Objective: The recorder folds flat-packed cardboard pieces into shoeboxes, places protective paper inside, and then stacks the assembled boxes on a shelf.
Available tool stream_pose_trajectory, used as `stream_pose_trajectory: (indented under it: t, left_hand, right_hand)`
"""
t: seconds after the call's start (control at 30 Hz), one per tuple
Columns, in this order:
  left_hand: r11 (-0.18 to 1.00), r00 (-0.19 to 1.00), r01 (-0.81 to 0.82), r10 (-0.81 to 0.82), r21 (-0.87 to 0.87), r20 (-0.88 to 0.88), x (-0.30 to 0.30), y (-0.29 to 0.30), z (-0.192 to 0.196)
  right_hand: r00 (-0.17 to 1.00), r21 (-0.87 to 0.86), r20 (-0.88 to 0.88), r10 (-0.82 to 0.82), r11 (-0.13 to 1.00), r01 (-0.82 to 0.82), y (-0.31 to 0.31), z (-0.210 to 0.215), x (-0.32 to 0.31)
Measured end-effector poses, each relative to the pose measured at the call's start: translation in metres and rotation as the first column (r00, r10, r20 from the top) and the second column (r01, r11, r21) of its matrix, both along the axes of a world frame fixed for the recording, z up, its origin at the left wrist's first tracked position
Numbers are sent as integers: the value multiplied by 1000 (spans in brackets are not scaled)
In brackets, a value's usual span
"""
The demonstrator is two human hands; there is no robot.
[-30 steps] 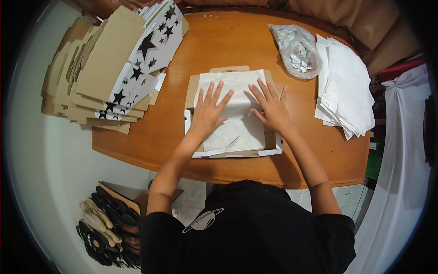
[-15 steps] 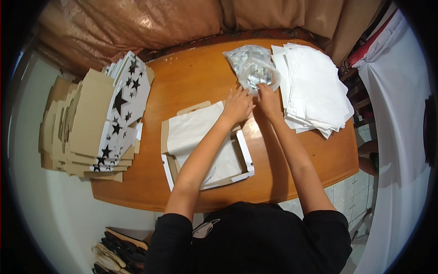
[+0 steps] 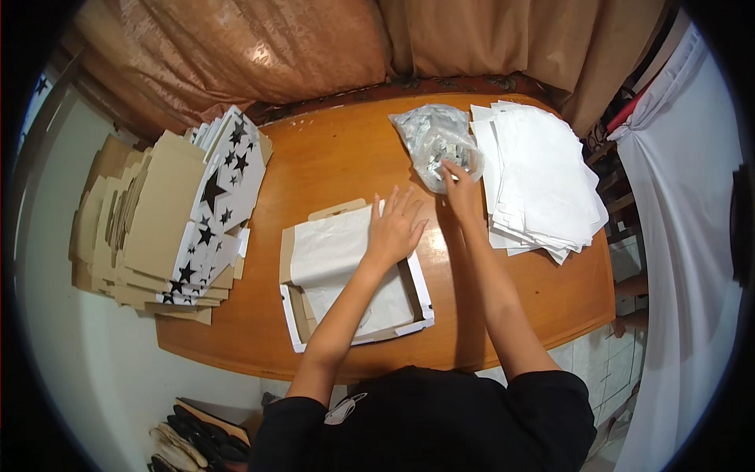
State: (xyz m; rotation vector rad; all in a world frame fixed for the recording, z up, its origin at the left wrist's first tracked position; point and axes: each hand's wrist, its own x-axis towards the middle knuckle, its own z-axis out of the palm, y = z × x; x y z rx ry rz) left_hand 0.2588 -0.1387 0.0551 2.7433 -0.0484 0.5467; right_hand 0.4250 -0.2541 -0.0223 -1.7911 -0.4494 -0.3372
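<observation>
An open cardboard box point(image 3: 422, 282), white outside and brown inside, lies in the middle of the table, lined with white paper point(image 3: 326, 244). My left hand point(image 3: 391, 234) is open, its fingers spread over the far right corner of the box and the paper. At the mouth of a clear plastic bag point(image 3: 425, 130) full of small silvery pieces, my right hand point(image 3: 459, 189) is closed in a pinch. Whatever lies between its fingertips is too small to name.
A loose stack of white paper sheets point(image 3: 543, 173) lies right of the bag. On the left stand piled flat cardboard boxes point(image 3: 165, 212), some white with black stars. Brown curtains point(image 3: 314, 47) hang behind the wooden table point(image 3: 330, 145). Shoes point(image 3: 200, 440) are below at the left.
My left hand has drawn back from beside the bag toward the box, its fingers spreading. My right hand stays pinched at the bag's mouth. The view has tilted slightly upward.
</observation>
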Motion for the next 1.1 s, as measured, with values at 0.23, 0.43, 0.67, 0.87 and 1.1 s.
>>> stream_pose_trajectory:
  t: [0.23,0.43,0.67,0.87,1.1]
  left_hand:
    - [964,977,-212,211,-162,-23,-63,22,8]
    - [965,975,-223,222,-139,-24,-74,20,-3]
    - [962,972,-232,233,-142,-10,-81,25,-5]
    - [933,942,-303,324,-196,85,-128,47,7]
    - [873,883,-443,465,-205,70,-175,98,0]
  right_hand:
    - [849,416,-528,31,881,227,-13,-1,-13]
    - [822,617,-565,71,699,363,8,-17,23]
    - [919,538,-393,-25,804,252,21,14,-29]
    - [967,167,-107,229,963,-210,13,70,-156]
    - [963,-119,-99,252,957,-263,7,59,-165]
